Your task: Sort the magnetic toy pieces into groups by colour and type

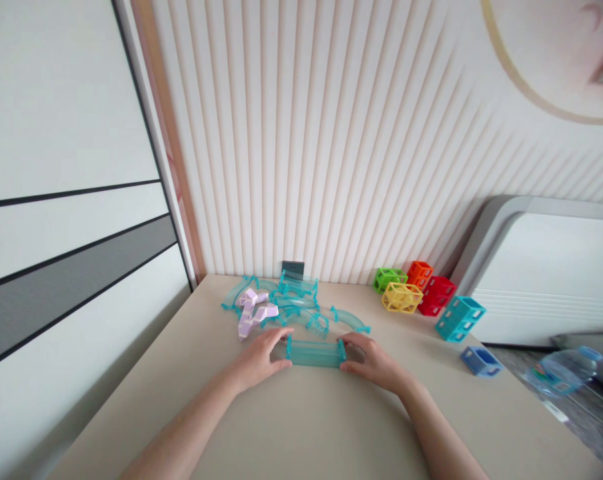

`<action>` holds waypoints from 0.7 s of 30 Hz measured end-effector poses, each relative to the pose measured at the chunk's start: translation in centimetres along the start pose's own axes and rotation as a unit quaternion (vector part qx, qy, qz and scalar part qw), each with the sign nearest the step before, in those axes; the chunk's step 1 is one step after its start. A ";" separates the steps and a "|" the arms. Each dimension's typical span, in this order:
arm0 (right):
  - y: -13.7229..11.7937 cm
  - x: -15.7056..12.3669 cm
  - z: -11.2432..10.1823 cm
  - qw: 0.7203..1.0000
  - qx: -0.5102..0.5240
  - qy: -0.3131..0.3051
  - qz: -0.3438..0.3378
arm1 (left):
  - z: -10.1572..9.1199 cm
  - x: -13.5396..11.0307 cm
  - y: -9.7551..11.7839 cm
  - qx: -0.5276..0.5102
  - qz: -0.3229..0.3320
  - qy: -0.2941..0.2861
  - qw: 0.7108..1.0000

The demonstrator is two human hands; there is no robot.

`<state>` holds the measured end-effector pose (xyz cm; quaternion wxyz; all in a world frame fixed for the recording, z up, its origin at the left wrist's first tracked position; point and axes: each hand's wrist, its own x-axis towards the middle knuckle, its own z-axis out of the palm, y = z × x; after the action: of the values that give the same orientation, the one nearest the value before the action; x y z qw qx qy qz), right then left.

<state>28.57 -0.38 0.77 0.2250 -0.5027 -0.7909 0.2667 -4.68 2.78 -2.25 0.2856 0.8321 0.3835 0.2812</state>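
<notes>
A straight, clear teal track piece [315,352] lies across the beige table [301,427] in front of me. My left hand [259,357] grips its left end with thumb and fingers curled round it. My right hand [374,360] grips its right end the same way. Just behind the piece lies a heap of more teal track pieces [301,303], curved and straight, with lilac pieces [254,312] at its left side.
Open-frame cubes stand at the back right: green [388,278], orange [420,272], yellow [402,297], red [437,295], teal [460,318] and a small blue one [481,361]. A ribbed wall rises behind the table. A plastic water bottle [561,372] lies beyond the right edge.
</notes>
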 end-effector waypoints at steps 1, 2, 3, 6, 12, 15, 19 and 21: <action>-0.1 0.0 0.0 1.000 -0.003 -0.001 -0.001 | 0.0 0.0 0.0 0.000 0.000 0.000 1.000; -0.2 0.0 0.0 1.000 -0.005 -0.001 -0.002 | 0.0 0.1 0.0 0.001 0.001 0.000 1.000; -0.3 0.0 -0.1 1.000 -0.007 -0.002 -0.001 | 0.0 0.1 0.0 0.001 0.002 0.000 1.000; -0.1 0.0 0.0 1.000 -0.012 -0.003 0.001 | 0.0 0.1 -0.1 0.004 0.001 0.005 1.000; 0.3 -0.2 0.1 1.000 -0.012 -0.004 0.017 | 0.1 0.0 -0.4 0.008 0.001 0.007 1.000; 0.2 -0.3 0.0 1.000 -0.016 -0.009 0.018 | 0.2 0.0 -0.5 0.007 -0.001 0.009 1.000; 0.0 -0.3 0.0 1.000 -0.021 -0.013 0.019 | 0.2 0.0 -0.5 0.003 -0.018 0.001 1.000; -0.1 -0.4 0.0 0.999 -0.022 -0.013 0.024 | 0.2 0.0 -0.5 0.004 -0.026 -0.005 1.000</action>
<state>28.68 -0.72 0.79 0.1971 -0.5225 -0.7875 0.2608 -4.78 2.98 -2.75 0.2916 0.8240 0.4051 0.2683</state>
